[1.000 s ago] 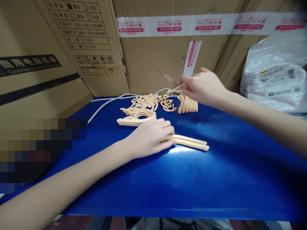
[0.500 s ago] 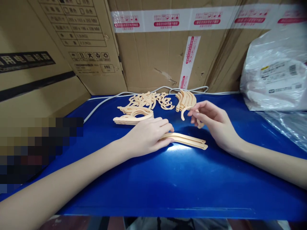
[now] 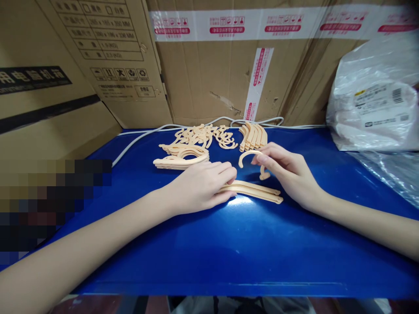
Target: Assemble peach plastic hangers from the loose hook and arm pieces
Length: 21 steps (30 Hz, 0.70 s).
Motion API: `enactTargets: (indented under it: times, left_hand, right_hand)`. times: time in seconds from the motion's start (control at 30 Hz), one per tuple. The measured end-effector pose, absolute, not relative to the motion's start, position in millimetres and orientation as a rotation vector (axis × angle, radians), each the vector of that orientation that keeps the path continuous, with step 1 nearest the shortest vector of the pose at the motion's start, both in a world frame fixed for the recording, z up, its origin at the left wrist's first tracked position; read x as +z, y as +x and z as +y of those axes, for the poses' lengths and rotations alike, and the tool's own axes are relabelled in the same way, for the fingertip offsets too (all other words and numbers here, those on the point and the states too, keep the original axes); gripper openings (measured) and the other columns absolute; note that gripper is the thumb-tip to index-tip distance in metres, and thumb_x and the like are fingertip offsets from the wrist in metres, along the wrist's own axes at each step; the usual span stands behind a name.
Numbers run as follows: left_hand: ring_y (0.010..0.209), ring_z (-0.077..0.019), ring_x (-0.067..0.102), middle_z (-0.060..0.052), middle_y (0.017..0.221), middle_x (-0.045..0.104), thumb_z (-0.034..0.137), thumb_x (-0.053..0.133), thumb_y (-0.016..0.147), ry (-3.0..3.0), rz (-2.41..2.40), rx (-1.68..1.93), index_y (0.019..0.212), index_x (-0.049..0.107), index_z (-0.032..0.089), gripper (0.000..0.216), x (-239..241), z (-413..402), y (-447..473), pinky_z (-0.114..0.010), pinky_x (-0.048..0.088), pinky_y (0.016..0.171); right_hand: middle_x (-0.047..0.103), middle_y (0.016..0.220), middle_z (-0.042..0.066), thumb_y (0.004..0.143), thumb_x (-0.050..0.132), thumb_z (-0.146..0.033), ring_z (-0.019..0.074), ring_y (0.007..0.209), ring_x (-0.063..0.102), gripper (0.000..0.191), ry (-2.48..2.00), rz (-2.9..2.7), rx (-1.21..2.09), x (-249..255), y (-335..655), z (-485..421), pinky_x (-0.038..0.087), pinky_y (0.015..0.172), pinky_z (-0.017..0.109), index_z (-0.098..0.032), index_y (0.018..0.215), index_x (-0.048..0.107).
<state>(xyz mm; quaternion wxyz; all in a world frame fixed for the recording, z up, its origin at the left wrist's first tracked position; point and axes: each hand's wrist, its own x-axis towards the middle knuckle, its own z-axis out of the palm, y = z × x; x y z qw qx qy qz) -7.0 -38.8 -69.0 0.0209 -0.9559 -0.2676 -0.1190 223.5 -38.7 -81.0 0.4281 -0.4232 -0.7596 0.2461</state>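
Observation:
My left hand (image 3: 209, 183) is closed around one end of two long, slightly curved beige plastic strips, which look like hanger arms (image 3: 257, 192). Their free ends point right, just above the blue surface. Between thumb and fingers, my right hand (image 3: 288, 170) pinches a beige hanger hook (image 3: 248, 155). Its curve opens down and left, and its small base end hangs below my fingers. Beyond my left hand lies a stack of beige curved pieces (image 3: 180, 162). Several more arm pieces (image 3: 253, 136) lie side by side behind my right hand.
A heap of loose beige hooks (image 3: 196, 135) lies at the back of the blue table (image 3: 209, 253). A white cable (image 3: 137, 146) runs along the rear. Cardboard boxes (image 3: 216, 74) wall the back and left. A clear plastic bag (image 3: 376, 100) sits at the right.
My right hand has brought the hook slightly left and down, turning it so more of its curve and base shows. My left hand keeps its hold on the hanger arms.

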Motion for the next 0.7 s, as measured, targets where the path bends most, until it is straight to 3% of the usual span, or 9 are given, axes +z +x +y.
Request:
enactTargets:
  times: [0.23,0.5,0.7]
  left_hand:
    - [0.076,-0.0144,0.051,-0.001,0.088,0.057,0.033,0.046,0.094,-2.998,-0.865,-0.366,0.087,0.051,0.017,0.019,-69,-39,-5,-0.028,0.034,0.07]
    - [0.079,-0.0142,0.051,-0.001,0.089,0.056,0.036,0.047,0.094,-3.057,-0.965,-0.369,0.086,0.052,0.017,0.021,-65,-39,-6,-0.027,0.034,0.071]
    - [0.079,-0.015,0.051,-0.004,0.095,0.058,0.033,0.045,0.093,-3.022,-0.91,-0.345,0.081,0.053,0.016,0.022,-66,-39,-5,-0.029,0.036,0.073]
  right_hand:
    - [0.05,0.056,-0.003,0.088,0.055,-0.045,0.0105,0.052,0.044,0.029,-1.125,-1.72,0.975,-82,222,-26,0.036,0.051,0.024,-0.019,0.08,0.065]
    - [0.062,0.068,-0.001,0.079,0.067,-0.037,0.0077,0.057,0.047,0.022,-1.098,-1.636,1.161,-85,220,-24,0.038,0.054,0.022,-0.017,0.078,0.057]
    - [0.055,0.065,-0.005,0.073,0.071,-0.031,0.0062,0.055,0.043,0.023,-1.085,-1.61,1.146,-84,221,-24,0.037,0.053,0.021,-0.018,0.073,0.053]
